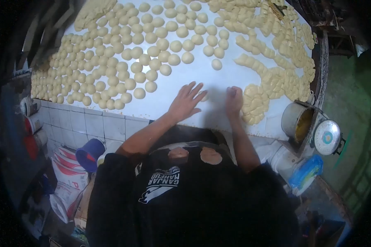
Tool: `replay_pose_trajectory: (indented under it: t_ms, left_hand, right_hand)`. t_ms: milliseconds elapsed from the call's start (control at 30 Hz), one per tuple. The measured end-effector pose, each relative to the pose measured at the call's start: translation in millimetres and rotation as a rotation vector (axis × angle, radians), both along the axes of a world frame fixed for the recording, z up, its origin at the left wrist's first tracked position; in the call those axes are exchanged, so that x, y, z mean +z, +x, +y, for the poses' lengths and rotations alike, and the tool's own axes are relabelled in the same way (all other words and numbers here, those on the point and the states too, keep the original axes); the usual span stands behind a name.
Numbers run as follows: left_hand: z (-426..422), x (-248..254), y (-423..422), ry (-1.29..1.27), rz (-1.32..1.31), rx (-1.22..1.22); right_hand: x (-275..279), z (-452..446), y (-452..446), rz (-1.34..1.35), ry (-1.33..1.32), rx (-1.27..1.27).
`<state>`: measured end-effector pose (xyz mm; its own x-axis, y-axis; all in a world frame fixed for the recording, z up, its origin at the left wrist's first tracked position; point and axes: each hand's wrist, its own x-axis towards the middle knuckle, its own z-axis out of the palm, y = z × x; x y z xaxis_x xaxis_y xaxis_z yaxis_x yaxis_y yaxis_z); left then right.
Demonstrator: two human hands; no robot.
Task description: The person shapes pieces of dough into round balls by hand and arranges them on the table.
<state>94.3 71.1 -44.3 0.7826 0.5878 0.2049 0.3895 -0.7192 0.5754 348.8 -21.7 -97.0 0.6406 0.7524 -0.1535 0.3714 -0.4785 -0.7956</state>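
My left hand [186, 102] is over the white tabletop [169, 92] with its fingers spread. A small piece of dough [205, 97] shows beside its fingertips, partly hidden by them. To the right, my right hand [234, 100] is closed, its fingers curled in; what it holds, if anything, is hidden. Just right of that hand lies a cluster of joined dough pieces [254, 105]. Many round dough balls [151, 86] cover the left and middle of the table. One single ball [216, 64] sits beyond my hands.
More unrounded dough [276, 82] lies along the right side, and a large dough mass [90, 14] at the far left. A metal pot [294, 119] and a dial scale [327, 137] stand at the right edge. A blue bucket [90, 154] and sacks [69, 177] are below left.
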Motion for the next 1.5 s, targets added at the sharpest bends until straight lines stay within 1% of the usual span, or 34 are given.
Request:
replay_pose_trajectory:
  t_ms: [33, 67, 100, 133, 167, 200, 267, 333, 367, 400, 433, 467, 567, 600, 667, 700, 767, 800, 867, 933, 967, 1000, 1033, 1067, 1100, 1167, 1200, 1267, 1300, 1333, 1400, 1433, 1467, 1500]
  left_hand:
    - [2, 3, -6, 0.047, 0.016, 0.065]
    - [1, -2, -14, 0.057, 0.032, 0.027]
    - [-14, -11, -28, -0.129, -0.007, 0.132]
    - [-21, -20, -37, -0.297, -0.046, 0.243]
    - [-18, -26, -44, -0.265, -0.044, 0.199]
    - [-24, -26, -58, -0.230, -0.009, 0.216]
    - [-30, -17, -72, -0.174, 0.036, 0.225]
    - [-42, -8, -79, -0.265, 0.018, 0.338]
    - [-47, -6, -79, -0.288, -0.008, 0.350]
    - [-51, -4, -73, -0.287, -0.009, 0.368]
    - [-54, -3, -65, -0.358, -0.041, 0.392]
    - [-55, 0, -57, -0.425, -0.074, 0.417]
    - [-57, 15, -37, -0.423, -0.070, 0.429]
    - [-58, 19, -34, -0.442, -0.103, 0.417]
    - [-64, 19, -35, -0.474, -0.102, 0.426]
    - [-65, 14, -36, -0.466, -0.086, 0.433]
    - [-72, 7, -44, -0.477, -0.025, 0.412]
    - [-69, 3, -47, -0.459, -0.039, 0.404]
    - [-78, 2, -59, -0.440, -0.021, 0.402]
    - [-75, 10, -60, -0.506, -0.013, 0.446]
    - [-75, 8, -59, -0.492, 0.012, 0.414]
    - [-77, 4, -56, -0.474, 0.030, 0.378]
    - [-74, -6, -52, -0.410, 0.053, 0.317]
    - [-75, -8, -50, -0.408, 0.054, 0.327]
    - [-74, -7, -47, -0.415, 0.046, 0.281]
    - [-59, -9, -42, -0.382, 0.024, 0.224]
    - [-52, -12, -44, -0.368, 0.012, 0.230]
    - [-53, -20, -50, -0.389, 0.035, 0.275]
    - [-49, -24, -50, -0.317, -0.009, 0.225]
    - [-56, -27, -51, -0.344, -0.009, 0.227]
    - [-37, -32, -45, -0.291, -0.070, 0.153]
    - [-33, -38, -44, -0.287, -0.077, 0.152]
    - [-28, -41, -44, -0.270, -0.127, 0.137]
    - [-20, -47, -45, -0.297, -0.128, 0.126]
  right_hand:
    - [-3, 7, -24, 0.036, 0.080, 0.050]
    - [-4, 16, -49, 0.077, 0.158, 0.103]
    - [-10, 4, -75, -0.028, 0.226, 0.245]
    - [19, 7, -83, -0.273, 0.220, 0.537]
    - [26, 5, -94, -0.436, 0.201, 0.607]
    - [23, 10, -93, -0.316, 0.181, 0.604]
    - [48, 14, -77, -0.014, 0.104, 0.451]
    - [78, 2, -52, -0.008, 0.224, 0.414]
    - [78, -3, -41, 0.126, 0.178, 0.310]
    - [74, -2, -26, 0.733, -0.016, 0.067]
    - [63, -9, -17, 0.738, -0.027, 0.089]
    - [45, -17, -10, 0.455, 0.045, 0.236]
    - [-10, -31, 4, -0.392, 0.298, 0.621]
    - [-7, -26, 13, -0.536, 0.276, 0.772]
    - [12, 8, 7, -0.718, 0.365, 0.594]
    - [4, 13, -10, -0.705, 0.345, 0.606]
    - [-6, 10, -47, -0.597, 0.181, 0.372]
    - [-20, -4, -43, -0.612, 0.198, 0.362]
    - [-59, -53, -18, -0.564, 0.400, 0.803]
    - [-46, -43, 24, -0.579, 0.263, 0.936]
    - [-21, -25, 17, -0.710, 0.111, 0.804]
    - [-3, 3, 6, -0.658, 0.234, 0.637]
    - [-8, 20, -15, -0.655, 0.214, 0.520]
    - [-12, 28, -31, -0.643, 0.192, 0.401]
    - [-15, 13, -40, -0.636, 0.198, 0.399]
    - [-26, -27, -42, -0.681, 0.315, 0.644]
    - [-35, -40, -20, -0.576, 0.374, 0.683]
    - [-21, -20, 2, -0.592, 0.006, 0.632]
    - [-14, 0, -2, -0.602, 0.121, 0.495]
    - [-14, -7, -19, -0.598, 0.096, 0.506]
    - [-18, 14, -40, -0.544, 0.032, 0.356]
    - [-34, -12, -44, -0.491, 0.075, 0.422]
    - [-26, -32, -45, -0.517, 0.208, 0.465]
    - [-32, -51, -25, -0.643, 0.170, 0.606]
